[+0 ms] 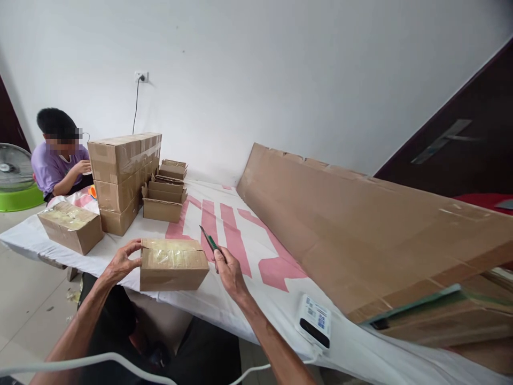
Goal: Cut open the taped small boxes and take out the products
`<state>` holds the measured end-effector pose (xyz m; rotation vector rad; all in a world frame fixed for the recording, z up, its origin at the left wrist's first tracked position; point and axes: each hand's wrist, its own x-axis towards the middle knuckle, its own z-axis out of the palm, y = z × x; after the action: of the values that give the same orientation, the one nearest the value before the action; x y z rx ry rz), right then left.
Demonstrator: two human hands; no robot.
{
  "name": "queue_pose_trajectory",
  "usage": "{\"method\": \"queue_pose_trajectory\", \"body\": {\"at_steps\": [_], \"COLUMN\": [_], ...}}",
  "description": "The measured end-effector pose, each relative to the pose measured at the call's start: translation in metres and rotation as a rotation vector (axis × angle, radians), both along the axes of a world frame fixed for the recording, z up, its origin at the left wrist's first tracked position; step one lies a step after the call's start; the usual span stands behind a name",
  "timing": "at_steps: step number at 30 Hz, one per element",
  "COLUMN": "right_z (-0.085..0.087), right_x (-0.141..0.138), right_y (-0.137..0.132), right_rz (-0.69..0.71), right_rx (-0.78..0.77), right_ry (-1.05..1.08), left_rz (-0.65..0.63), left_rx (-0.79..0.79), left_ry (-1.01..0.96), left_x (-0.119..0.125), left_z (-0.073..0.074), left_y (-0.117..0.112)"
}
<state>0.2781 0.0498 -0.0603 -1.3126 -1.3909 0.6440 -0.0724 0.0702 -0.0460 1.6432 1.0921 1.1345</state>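
Observation:
A small taped cardboard box (pixel 173 264) lies on the white and pink table cover (pixel 224 224) right in front of me. My left hand (pixel 120 262) rests against the box's left end, fingers curled on its edge. My right hand (pixel 228 270) sits by the box's right end and grips a green utility knife (pixel 209 239), its blade pointing up and away over the box's far right corner.
Another taped box (pixel 70 225) lies at the left. Stacked taped boxes (pixel 122 179) and open boxes (pixel 164 200) stand behind. A large flat cardboard sheet (pixel 360 230) leans along the right. A white device (pixel 315 321) lies near the edge. A seated person (pixel 60 160) works at far left by a fan (pixel 14 176).

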Motion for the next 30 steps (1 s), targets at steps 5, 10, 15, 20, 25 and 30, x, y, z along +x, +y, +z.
{"method": "queue_pose_trajectory", "body": {"at_steps": [5,10,15,20,25,30], "right_z": [0.055,0.092,0.110,0.122,0.131,0.145], "right_x": [-0.003,-0.027,-0.046,-0.055,-0.063,-0.074], "right_y": [-0.010,-0.016,-0.011,-0.008,-0.007,-0.007], "right_rz": [0.213,0.489,0.566,0.567,0.560,0.526], "right_rx": [0.041,0.020,0.079,0.103,0.117,0.088], "right_ry": [-0.139,-0.317,-0.462,-0.583,-0.688,-0.879], "left_rz": [-0.015,-0.054,-0.043,-0.039,-0.021,-0.019], "left_rx": [-0.002,-0.018,-0.017,-0.019,-0.010,-0.018], "left_ry": [-0.021,-0.050,-0.040,-0.045,-0.043,-0.015], "left_x": [0.001,0.005,0.007,0.007,0.007,0.007], "left_z": [-0.002,0.007,0.010,0.008,0.007,0.009], "left_y": [-0.006,-0.021,-0.028,-0.028,-0.028,-0.029]}}
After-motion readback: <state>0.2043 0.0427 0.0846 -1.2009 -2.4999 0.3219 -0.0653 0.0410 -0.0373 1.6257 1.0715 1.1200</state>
